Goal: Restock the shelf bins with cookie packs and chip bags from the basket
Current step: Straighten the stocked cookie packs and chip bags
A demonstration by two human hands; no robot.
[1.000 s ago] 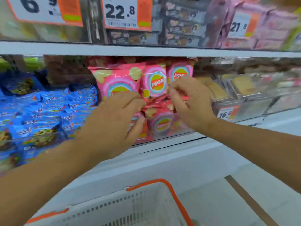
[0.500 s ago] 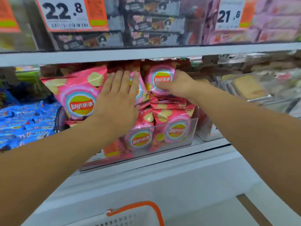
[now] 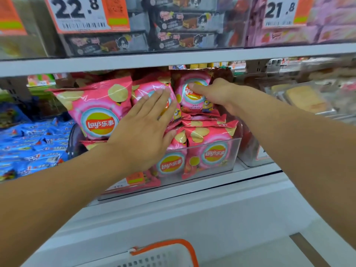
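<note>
My left hand lies flat, fingers straight, pressing the middle chip bag. My right hand grips the right chip bag by its far edge, thumb across its front. Both bags stand upright atop the clear bin, directly under my fingers, tops toward shelf above. Pink, glossy, puffy w/ yellow logo. Basket below.

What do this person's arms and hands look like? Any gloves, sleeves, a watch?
Both are bare: the left hand and the right hand wear no gloves, and no rings show. Neither wrist carries a watch or band. No sleeve covers either forearm as far as the picture reaches.
</note>
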